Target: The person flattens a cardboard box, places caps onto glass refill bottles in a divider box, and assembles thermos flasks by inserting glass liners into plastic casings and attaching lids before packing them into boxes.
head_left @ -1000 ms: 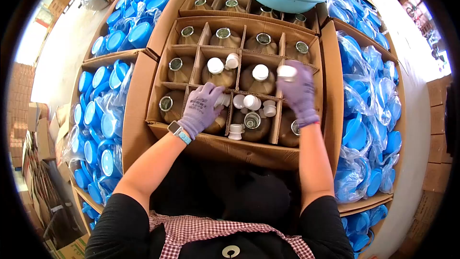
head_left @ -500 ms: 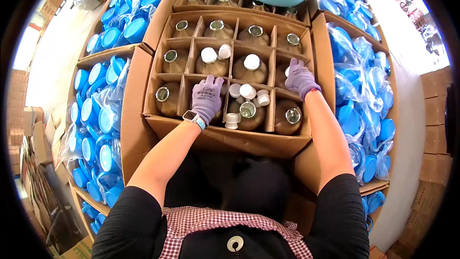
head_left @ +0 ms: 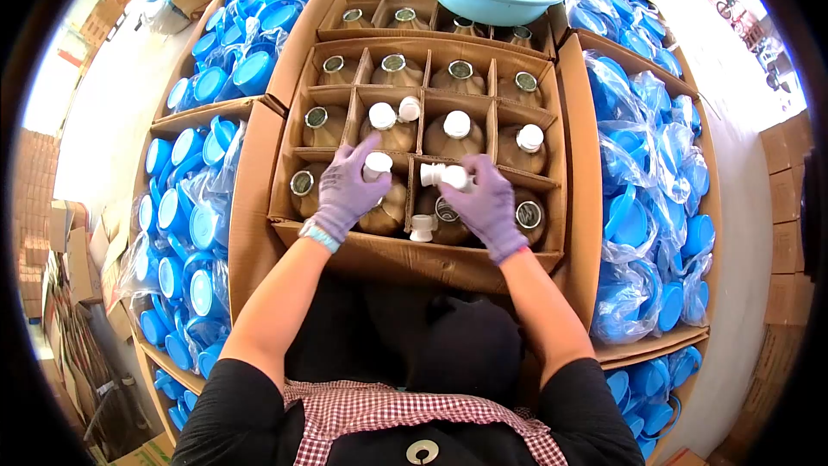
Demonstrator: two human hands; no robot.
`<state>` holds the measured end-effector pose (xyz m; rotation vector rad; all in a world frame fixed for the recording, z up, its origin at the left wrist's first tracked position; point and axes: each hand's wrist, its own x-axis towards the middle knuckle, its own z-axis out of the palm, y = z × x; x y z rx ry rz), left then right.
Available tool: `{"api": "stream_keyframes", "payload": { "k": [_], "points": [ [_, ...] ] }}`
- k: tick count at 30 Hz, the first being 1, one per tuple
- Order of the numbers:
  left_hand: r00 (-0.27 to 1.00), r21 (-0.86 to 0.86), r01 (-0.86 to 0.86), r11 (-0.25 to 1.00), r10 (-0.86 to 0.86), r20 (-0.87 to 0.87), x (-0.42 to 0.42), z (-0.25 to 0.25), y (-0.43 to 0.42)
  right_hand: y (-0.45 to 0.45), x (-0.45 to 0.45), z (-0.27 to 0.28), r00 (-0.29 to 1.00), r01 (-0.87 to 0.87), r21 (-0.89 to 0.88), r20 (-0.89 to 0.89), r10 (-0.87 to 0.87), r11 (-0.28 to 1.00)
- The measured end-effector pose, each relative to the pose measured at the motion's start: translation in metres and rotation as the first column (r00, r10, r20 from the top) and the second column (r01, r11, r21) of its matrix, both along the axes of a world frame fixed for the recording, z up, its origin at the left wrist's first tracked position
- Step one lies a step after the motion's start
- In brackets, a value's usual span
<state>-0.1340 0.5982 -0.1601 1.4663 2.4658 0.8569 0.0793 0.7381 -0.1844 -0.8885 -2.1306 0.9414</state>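
Note:
A divided cardboard box holds several glass bottles in its compartments. My left hand, in a purple glove, is at the front row with its fingers around a white cap over a bottle. My right hand, also gloved, is closed on white caps above the neighbouring bottle. Behind the hands, white caps sit on bottles in the middle row, one at the right and one at the centre. A loose cap lies beside another capped bottle. One more rests at the front.
A light blue basin of white caps stands on the box behind. Cartons of blue lidded items in plastic flank the bottles at left and right. Flattened cardboard leans at the far left.
My right hand has moved from the right middle compartment down and left to the loose caps. A white cap now shows on that right bottle. My left hand has shifted slightly left, uncovering a cap.

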Motion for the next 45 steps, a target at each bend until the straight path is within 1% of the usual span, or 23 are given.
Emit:
{"api": "stream_keyframes", "payload": {
  "k": [1, 3, 5, 7, 10, 13, 17, 19, 20, 21, 23, 25, 27, 28, 29, 31, 32, 33, 35, 37, 39, 42, 45],
  "points": [
    [0.996, 0.022, 0.088, 0.996, -0.088, -0.015, -0.006, -0.004, -0.012, 0.001, 0.017, 0.005, 0.992, 0.023, 0.083, -0.124, -0.013, 0.996],
    [0.992, -0.293, 0.112, 0.95, -0.123, -0.017, -0.003, 0.007, -0.026, 0.013, 0.062, 0.017, 0.996, 0.071, 0.217, 0.044, -0.082, 0.974],
    [0.95, -0.388, 0.203, 0.899, -0.276, -0.143, -0.007, 0.003, -0.032, 0.021, 0.096, 0.026, 0.947, 0.051, 0.323, 0.284, -0.148, 0.945],
    [0.919, -0.471, 0.203, 0.859, -0.332, -0.211, -0.009, -0.006, -0.028, 0.026, 0.112, 0.014, 0.791, -0.042, 0.232, 0.602, -0.11, 0.972],
    [0.891, -0.543, 0.209, 0.813, -0.388, -0.237, -0.013, -0.004, -0.013, 0.019, 0.104, -0.006, 0.783, -0.045, 0.365, 0.591, -0.194, 0.93],
    [0.868, -0.627, 0.208, 0.751, -0.437, -0.235, -0.02, -0.007, -0.009, 0.01, 0.092, -0.009, 0.713, -0.1, 0.235, 0.694, -0.095, 0.967],
    [0.84, -0.734, 0.242, 0.634, -0.516, -0.169, -0.029, -0.002, -0.007, 0.023, 0.086, 0.003, 0.763, -0.208, 0.306, 0.645, -0.041, 0.929],
    [0.816, -0.704, 0.338, 0.625, -0.567, -0.113, -0.036, -0.01, -0.007, 0.02, 0.054, 0.032, 0.893, -0.177, 0.289, 0.449, 0.03, 0.941],
    [0.88, -0.746, 0.276, 0.607, -0.472, -0.059, -0.025, 0.003, -0.002, 0.02, 0.041, 0.028, 0.895, -0.263, 0.363, 0.437, 0.086, 0.894],
    [0.912, -0.7, 0.284, 0.655, -0.41, -0.014, -0.011, 0.018, 0.004, 0.024, 0.029, 0.022, 0.894, -0.336, 0.44, 0.426, 0.136, 0.832],
    [0.934, -0.28, 0.295, 0.913, -0.338, -0.116, 0.026, 0.023, 0.007, 0.031, 0.014, -0.005, 0.799, -0.382, 0.519, 0.601, -0.008, 0.765],
    [0.835, -0.353, 0.35, 0.868, -0.459, -0.303, 0.058, 0.027, 0.006, 0.033, 0.011, -0.014, 0.761, -0.409, 0.5, 0.648, -0.017, 0.764],
    [0.79, -0.615, 0.304, 0.727, -0.553, -0.264, 0.069, -0.001, 0.006, 0.04, 0.011, -0.008, 0.809, -0.405, 0.405, 0.576, 0.115, 0.82],
    [0.82, -0.611, 0.312, 0.728, -0.531, -0.214, 0.068, -0.01, 0.006, 0.041, 0.013, 0.0, 0.874, -0.328, 0.384, 0.47, 0.124, 0.863],
    [0.845, -0.604, 0.323, 0.728, -0.509, -0.162, 0.067, -0.014, 0.007, 0.041, 0.012, 0.015, 0.885, -0.264, 0.189, 0.436, 0.16, 0.946],
    [0.9, -0.343, 0.308, 0.887, -0.389, -0.197, 0.066, -0.019, 0.006, 0.036, 0.014, 0.04, 0.912, -0.115, -0.23, 0.361, 0.195, 0.966],
    [0.924, -0.195, 0.288, 0.938, -0.325, -0.201, 0.067, -0.02, 0.007, 0.031, 0.015, 0.027, 0.951, -0.226, 0.025, 0.22, 0.215, 0.974],
    [0.954, -0.005, 0.299, 0.954, -0.299, -0.026, 0.06, -0.019, 0.002, 0.024, 0.012, 0.019, 0.947, -0.301, 0.141, 0.163, 0.278, 0.943],
    [0.889, 0.346, 0.203, 0.916, -0.321, 0.326, 0.028, -0.012, -0.025, 0.001, 0.001, 0.006, 0.793, -0.435, 0.218, 0.553, 0.257, 0.873],
    [0.988, 0.253, 0.145, 0.956, -0.152, 0.008, -0.013, 0.007, -0.047, -0.023, -0.01, 0.009, 0.757, -0.43, 0.245, 0.623, 0.199, 0.869],
    [0.984, -0.012, -0.175, 0.984, 0.174, -0.042, -0.046, 0.021, -0.07, -0.034, -0.019, 0.002, 0.756, -0.422, 0.278, 0.633, 0.166, 0.863],
    [0.973, -0.322, -0.212, 0.923, 0.169, -0.157, -0.094, 0.001, -0.091, -0.044, -0.024, -0.012, 0.793, -0.381, 0.288, 0.59, 0.151, 0.879],
    [0.975, -0.396, -0.173, 0.902, 0.099, -0.2, -0.116, -0.032, -0.098, -0.038, -0.022, -0.019, 0.874, -0.348, 0.278, 0.443, 0.202, 0.896]
  ]
}}
